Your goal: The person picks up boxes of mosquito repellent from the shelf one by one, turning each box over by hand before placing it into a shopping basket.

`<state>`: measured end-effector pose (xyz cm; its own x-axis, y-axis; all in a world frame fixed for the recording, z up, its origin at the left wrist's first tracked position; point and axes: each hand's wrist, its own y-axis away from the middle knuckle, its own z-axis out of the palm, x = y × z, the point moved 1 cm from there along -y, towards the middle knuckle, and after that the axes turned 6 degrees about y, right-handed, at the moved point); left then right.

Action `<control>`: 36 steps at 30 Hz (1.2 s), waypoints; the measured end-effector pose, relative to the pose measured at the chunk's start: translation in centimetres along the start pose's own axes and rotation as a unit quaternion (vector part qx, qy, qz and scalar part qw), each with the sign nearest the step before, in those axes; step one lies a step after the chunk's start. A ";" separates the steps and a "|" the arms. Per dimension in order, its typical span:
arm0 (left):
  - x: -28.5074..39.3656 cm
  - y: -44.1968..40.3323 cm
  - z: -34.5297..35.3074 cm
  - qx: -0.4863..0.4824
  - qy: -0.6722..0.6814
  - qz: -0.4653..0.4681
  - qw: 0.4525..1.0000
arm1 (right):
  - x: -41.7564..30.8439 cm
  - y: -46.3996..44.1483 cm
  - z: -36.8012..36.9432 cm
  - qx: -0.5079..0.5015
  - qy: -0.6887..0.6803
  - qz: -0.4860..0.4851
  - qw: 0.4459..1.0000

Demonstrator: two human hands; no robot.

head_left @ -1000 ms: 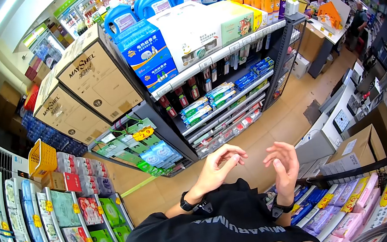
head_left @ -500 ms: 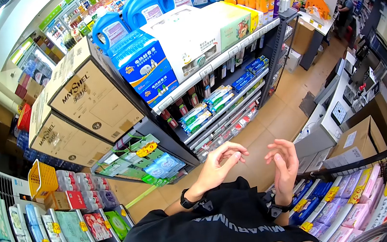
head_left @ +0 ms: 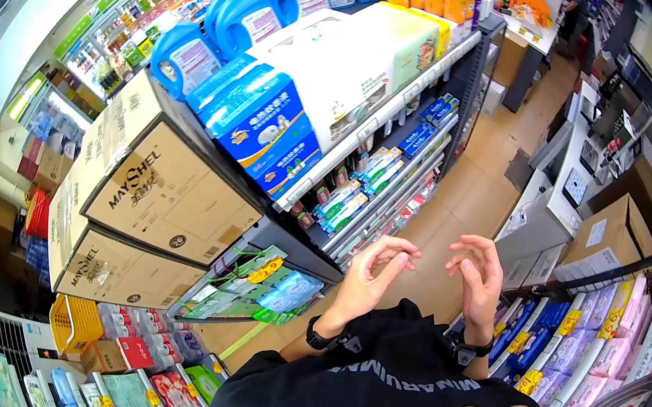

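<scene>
Both of my hands are raised in front of my body, palms turned toward each other with a gap between them. My left hand (head_left: pixel 377 272) has its fingers curved and apart, holding nothing. Facing it, my right hand (head_left: pixel 478 270) is also loosely curled with fingers apart and nothing in it. Past my left hand stands a shelf unit (head_left: pixel 381 119) with boxes of toothpaste (head_left: pixel 343 208) on a lower level. Blue boxes (head_left: pixel 267 125) and a white carton (head_left: pixel 322 57) sit on its top. Neither hand touches any goods.
Stacked MAYSHEL cartons (head_left: pixel 170 194) stand at the left. A yellow basket (head_left: pixel 76 319) and racks of tissue packs (head_left: pixel 131 402) are below them. To the right are a checkout counter (head_left: pixel 559 211), an open cardboard box (head_left: pixel 607 238) and a rack of pink packs (head_left: pixel 606 360). A person (head_left: pixel 575 14) stands far back.
The view has shifted, so the shelf and cartons appear slightly nearer and larger. My hands keep nearly the same pose and place in front of me.
</scene>
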<state>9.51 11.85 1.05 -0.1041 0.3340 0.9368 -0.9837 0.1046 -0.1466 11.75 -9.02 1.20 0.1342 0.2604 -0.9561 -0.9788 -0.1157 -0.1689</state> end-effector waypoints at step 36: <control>10.1 -6.3 -7.5 0.468 -0.337 0.262 0.774 | 1.3 -21.8 19.5 -0.329 0.051 -0.209 0.919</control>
<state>15.79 21.65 9.09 -0.2664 -0.4970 0.8259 -0.4238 -0.7092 -0.5635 30.22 12.50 8.33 0.5252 0.3260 -0.7860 -0.5371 -0.5894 -0.6034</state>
